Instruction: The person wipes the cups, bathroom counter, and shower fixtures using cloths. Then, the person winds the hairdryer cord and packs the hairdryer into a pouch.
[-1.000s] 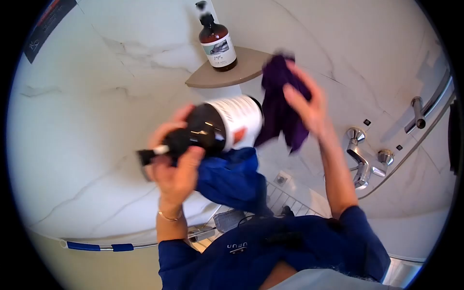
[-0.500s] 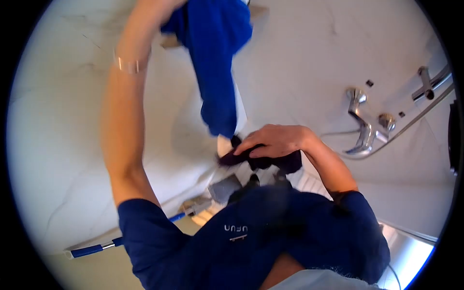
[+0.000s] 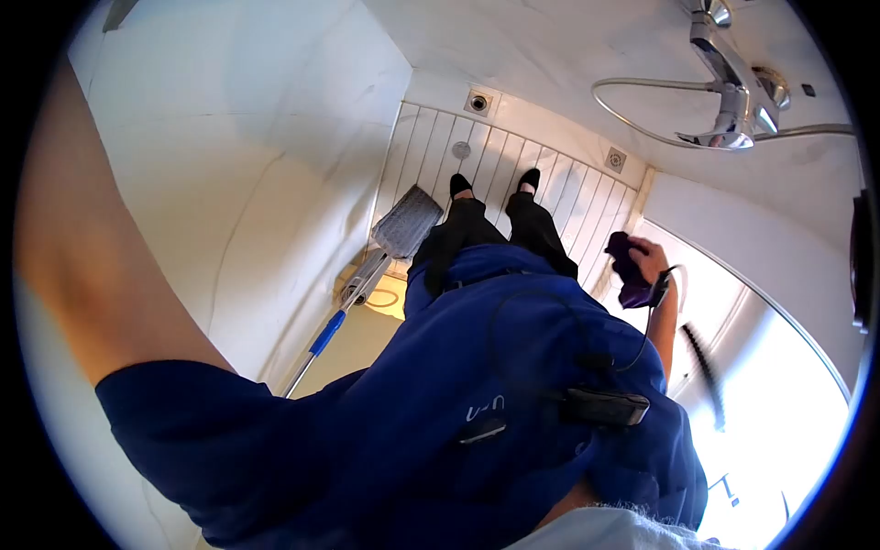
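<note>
My left arm (image 3: 101, 247) stretches up along the left side, and its hand is beyond the frame's edge. At the right, low beside my body, my right hand (image 3: 649, 259) is closed around a dark purple cloth (image 3: 626, 266). The cloth hangs bunched below and left of the fingers. A thin cable runs close to the right wrist.
A chrome mixer tap (image 3: 729, 92) with a hose juts from the wall at upper right. A flat mop (image 3: 408, 225) with a blue-gripped handle (image 3: 325, 335) leans at left. Drains (image 3: 478, 103) sit beyond the white slatted floor (image 3: 495, 147). A bright doorway lies right.
The view has tipped down to my feet. My left hand and the blue cloth have left the frame. My right hand, still with the purple cloth, has moved right, away from the wall corner.
</note>
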`<state>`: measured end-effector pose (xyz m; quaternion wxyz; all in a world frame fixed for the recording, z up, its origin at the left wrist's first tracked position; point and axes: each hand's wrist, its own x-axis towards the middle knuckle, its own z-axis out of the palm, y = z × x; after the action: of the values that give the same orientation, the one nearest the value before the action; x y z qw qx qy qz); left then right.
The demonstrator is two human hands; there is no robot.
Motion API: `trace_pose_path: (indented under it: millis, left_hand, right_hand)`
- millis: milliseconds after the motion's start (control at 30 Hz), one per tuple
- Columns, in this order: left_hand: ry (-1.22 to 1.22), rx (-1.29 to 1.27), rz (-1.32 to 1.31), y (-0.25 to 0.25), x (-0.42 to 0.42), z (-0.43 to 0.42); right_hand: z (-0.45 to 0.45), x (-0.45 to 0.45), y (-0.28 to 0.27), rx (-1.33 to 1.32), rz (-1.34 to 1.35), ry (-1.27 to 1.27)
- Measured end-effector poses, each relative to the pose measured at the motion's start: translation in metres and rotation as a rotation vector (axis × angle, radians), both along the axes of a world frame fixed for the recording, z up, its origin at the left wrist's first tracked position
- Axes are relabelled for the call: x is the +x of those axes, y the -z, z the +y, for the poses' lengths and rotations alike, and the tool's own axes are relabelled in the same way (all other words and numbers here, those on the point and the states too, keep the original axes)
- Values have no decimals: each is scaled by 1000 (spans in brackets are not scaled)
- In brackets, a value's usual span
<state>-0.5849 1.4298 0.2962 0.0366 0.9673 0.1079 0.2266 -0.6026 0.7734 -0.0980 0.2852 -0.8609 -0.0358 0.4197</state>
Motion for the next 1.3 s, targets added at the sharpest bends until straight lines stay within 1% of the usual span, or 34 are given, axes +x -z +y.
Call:
trace_pose_path:
  millis: [167, 267, 333, 400, 433, 500, 533, 567, 600, 633, 667, 700, 733, 767, 800, 833, 900, 967, 1000, 1033, 1100, 1133, 1167, 1200, 1233, 1267, 1300]
  left_hand:
    - [68, 176, -183, -29, -41, -41]
    - [188, 196, -215, -35, -69, -90]
    - [232, 64, -101, -16, -85, -129]
    - [144, -196, 62, 31, -102, -162]
    - [79, -550, 19, 60, -102, -181]
    - [-48, -954, -36, 108, -103, -196]
    - [-114, -1039, -37, 129, -107, -196]
    - [-181, -1124, -39, 145, -114, -194]
    - [-170, -1124, -48, 159, -128, -192]
    - [-227, -1116, -20, 168, -129, -194]
    - [-285, -1107, 7, 171, -128, -196]
    - [-279, -1101, 6, 171, -126, -199]
    - [-293, -1100, 10, 170, -124, -203]
    - [-307, -1099, 13, 169, -122, -208]
    - [-301, -1091, 13, 166, -119, -215]
    - [-258, -1102, 53, 164, -124, -207]
    - [-194, -1099, 99, 156, -117, -213]
    - [25, -1259, 380, 149, -100, -247]
    - [158, -1333, 501, 151, -89, -261]
    - [299, -1397, 630, 155, -77, -275]
    - [573, -1580, 794, 176, -46, -313]
    - [627, -1628, 835, 186, -32, -332]
    - [681, -1673, 882, 195, -20, -347]
    - [733, -1651, 921, 205, -10, -355]
    - [834, -1786, 946, 217, 2, -364]
    - [963, -1924, 1011, 233, 23, -385]
    - [1040, -1910, 1089, 251, 28, -395]
  right_hand:
    - [-85, -70, 80, 118, 279, 325]
    - [-108, -104, 111, 61, 412, 377]
    - [-120, -113, 122, 24, 453, 385]
    - [-128, -113, 121, -18, 463, 388]
    - [-132, -109, 120, -35, 462, 397]
    - [-139, -92, 108, -43, 458, 426]
    - [-139, -80, 96, -25, 459, 448]
    - [-141, -66, 83, 98, 478, 493]
    - [-155, -65, 103, 131, 432, 491]
    - [-171, -57, 120, 164, 399, 490]
    - [-177, -47, 125, 198, 399, 543]
    - [-177, -36, 122, 233, 397, 594]
    - [-180, -25, 120, 166, 323, 479]
    - [-186, -17, 130, 179, 309, 466]
    - [-183, -9, 123, 201, 330, 493]
    - [-168, -8, 104, 212, 338, 525]
    - [-169, -10, 115, 268, 360, 554]
    - [-178, -12, 131, 209, 319, 558]
    - [-173, -18, 121, 290, 324, 616]
    - [-180, -29, 136, 315, 335, 679]
    - [-180, -43, 130, 200, 244, 611]
    - [-188, -54, 143, 216, 296, 651]
    - [-185, -64, 132, 269, 324, 736]
    - [-187, -78, 135, 253, 316, 746]
    - [-189, -98, 137, 228, 304, 786]
    - [-199, -115, 138, 202, 379, 874]
    - [-186, -119, 123, 175, 321, 831]
